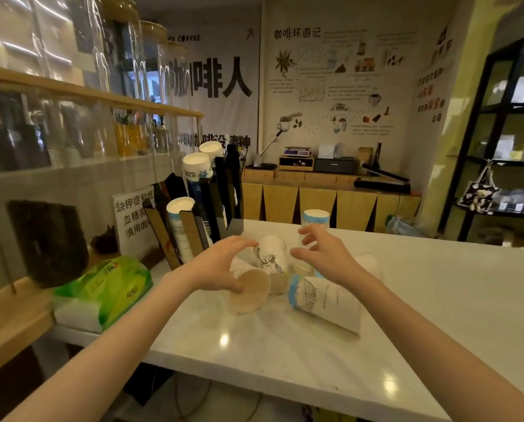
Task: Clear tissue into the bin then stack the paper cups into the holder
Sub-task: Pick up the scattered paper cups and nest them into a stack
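Observation:
Several paper cups lie tumbled on the white counter [285, 360]. One plain cup [250, 295] lies on its side with its mouth toward me, a printed cup [273, 254] stands behind it, and a blue-rimmed cup [326, 301] lies on its side to the right. Another blue-rimmed cup [315, 219] stands upright further back. My left hand [221, 263] hovers over the plain cup with its fingers spread, holding nothing. Over the pile's right side, my right hand [324, 254] is likewise open and empty. The black cup holder [212, 193] at the left holds stacks of cups.
A green tissue pack [102, 290] lies at the counter's left end beside a wooden shelf edge. A white sign [133, 217] stands behind the holder. Glass jars line the shelves at left. A wooden cabinet and black shelving stand at the back.

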### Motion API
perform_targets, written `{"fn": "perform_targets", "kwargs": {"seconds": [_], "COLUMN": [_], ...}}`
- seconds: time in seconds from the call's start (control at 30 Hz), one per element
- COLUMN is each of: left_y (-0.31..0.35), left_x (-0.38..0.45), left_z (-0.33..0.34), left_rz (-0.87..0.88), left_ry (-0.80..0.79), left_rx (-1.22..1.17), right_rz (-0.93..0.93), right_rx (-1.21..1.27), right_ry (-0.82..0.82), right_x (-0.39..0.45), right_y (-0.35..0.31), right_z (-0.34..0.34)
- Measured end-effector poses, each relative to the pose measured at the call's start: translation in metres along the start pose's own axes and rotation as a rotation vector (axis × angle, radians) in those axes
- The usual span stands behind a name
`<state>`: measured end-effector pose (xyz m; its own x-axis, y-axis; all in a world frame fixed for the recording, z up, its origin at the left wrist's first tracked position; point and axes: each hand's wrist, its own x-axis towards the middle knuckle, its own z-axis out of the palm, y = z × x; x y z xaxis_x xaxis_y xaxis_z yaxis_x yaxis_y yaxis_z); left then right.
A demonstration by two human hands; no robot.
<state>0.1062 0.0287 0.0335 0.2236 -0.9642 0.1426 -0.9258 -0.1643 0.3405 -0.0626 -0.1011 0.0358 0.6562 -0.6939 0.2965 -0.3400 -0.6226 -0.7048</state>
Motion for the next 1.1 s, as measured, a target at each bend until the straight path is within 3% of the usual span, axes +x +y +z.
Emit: {"fn": "perform_targets", "kwargs": {"seconds": [0.2,0.43,0.57,0.67,0.83,0.93,1.1], "left_y": [-0.026,-0.036,-0.039,-0.036,-0.032,-0.031,-0.030], "left_x": [0.022,0.035,0.040,0.038,0.032,0.035,0.042], "left_z": [0.007,0.038,0.051,0.047,0.027,0.027,0.046], "left_rz": [-0.015,0.034,0.065,-0.011,-0.104,-0.175,-0.257], "left_ry": [-0.137,-0.094,-0.046,0.037,0.208,0.277,0.319], "left_rx": [0.195,0.372,0.302,0.126,-0.469,-0.702,-0.836], "right_rz": [0.151,0.183,0.225,0.263,0.292,0.260,-0.084], "right_rx": [-0.055,-0.371,-0.349,-0.336,-0.334,-0.217,-0.023], "right_ry": [-0.117,-0.268,-0.342,-0.394,-0.442,-0.434,-0.182], "right_x": [0.054,0.099,0.113,0.124,0.135,0.133,0.126], "right_y": [0.011,0.022,0.027,0.036,0.044,0.041,0.010], "right_z": [0.025,0.050,0.061,0.070,0.074,0.069,0.038]}}
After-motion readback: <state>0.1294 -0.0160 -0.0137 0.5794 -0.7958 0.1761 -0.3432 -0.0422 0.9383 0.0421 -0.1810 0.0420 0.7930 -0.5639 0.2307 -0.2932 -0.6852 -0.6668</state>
